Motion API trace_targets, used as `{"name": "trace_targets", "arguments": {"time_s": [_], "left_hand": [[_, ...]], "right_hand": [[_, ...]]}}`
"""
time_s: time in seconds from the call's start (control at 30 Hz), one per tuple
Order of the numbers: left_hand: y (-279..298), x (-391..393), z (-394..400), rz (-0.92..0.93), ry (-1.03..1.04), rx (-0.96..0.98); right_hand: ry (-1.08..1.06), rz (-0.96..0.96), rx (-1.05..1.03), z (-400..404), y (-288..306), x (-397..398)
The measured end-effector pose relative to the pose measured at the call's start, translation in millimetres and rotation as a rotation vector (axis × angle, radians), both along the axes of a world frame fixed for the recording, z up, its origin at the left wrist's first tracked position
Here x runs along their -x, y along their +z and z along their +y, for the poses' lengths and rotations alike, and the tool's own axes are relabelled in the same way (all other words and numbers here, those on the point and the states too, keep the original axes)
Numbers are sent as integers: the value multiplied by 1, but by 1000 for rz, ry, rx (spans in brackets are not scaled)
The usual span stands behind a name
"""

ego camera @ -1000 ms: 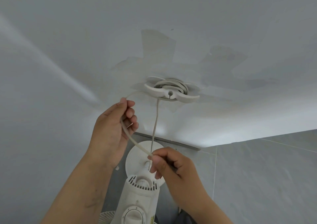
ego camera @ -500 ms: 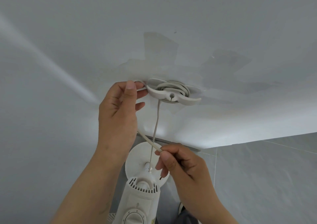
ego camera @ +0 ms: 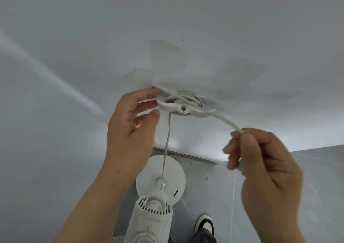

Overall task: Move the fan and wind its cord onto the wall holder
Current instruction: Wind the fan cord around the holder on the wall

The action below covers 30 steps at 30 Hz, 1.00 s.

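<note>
A white cord holder [ego camera: 183, 108] is fixed to the white wall, with several turns of the white cord [ego camera: 224, 120] lying around it. My left hand [ego camera: 133, 129] is at the holder's left end, fingertips pressing the cord against the wall there. My right hand [ego camera: 264, 166] is to the lower right of the holder and pinches the cord, which runs taut from the holder to my fingers. A thin stretch of cord hangs straight down from the holder to the white fan [ego camera: 150, 216] standing below, whose round base [ego camera: 173, 175] shows behind its motor housing.
The wall [ego camera: 74, 37] fills most of the view, with patched paint marks around the holder. Grey floor tiles [ego camera: 260, 196] lie below to the right. A foot in a black-and-white shoe [ego camera: 204, 224] stands beside the fan.
My right hand has swung from under the holder out to the lower right, drawing the cord across the holder. My left hand has stayed at the holder's left end.
</note>
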<state>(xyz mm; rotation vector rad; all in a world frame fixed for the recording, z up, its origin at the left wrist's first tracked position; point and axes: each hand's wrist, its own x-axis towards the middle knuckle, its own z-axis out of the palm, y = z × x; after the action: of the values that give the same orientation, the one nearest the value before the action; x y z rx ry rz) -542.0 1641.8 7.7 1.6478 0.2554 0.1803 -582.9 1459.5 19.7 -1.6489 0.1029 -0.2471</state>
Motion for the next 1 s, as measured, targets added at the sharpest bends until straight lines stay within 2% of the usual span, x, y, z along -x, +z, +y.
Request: {"name": "trace_targets", "arguments": {"time_s": [0.07,0.13,0.33,0.47,0.67,0.87,1.0], "left_hand": [[-2,0,-3,-17,3,-146],[-4,2,-5,-30,25,-205],[-4,1,-1,26,48,-196],[-2,-1,-2,62,34,-186],[-2,-1,-6,70,31,-135],[-6,4,-9,96,33,-104],[-9,10,-18,190,154,65]], "right_hand": [[-44,-19,61,-6,7,-7],[-90,-33,105,-9,10,-10],[-295,-22,155,-27,7,-19],[-342,57,210,-40,-8,-16],[-275,289,231,-36,-59,-9],[-267,361,190,-25,-69,-30],[-101,484,188,-12,-75,-37]]}}
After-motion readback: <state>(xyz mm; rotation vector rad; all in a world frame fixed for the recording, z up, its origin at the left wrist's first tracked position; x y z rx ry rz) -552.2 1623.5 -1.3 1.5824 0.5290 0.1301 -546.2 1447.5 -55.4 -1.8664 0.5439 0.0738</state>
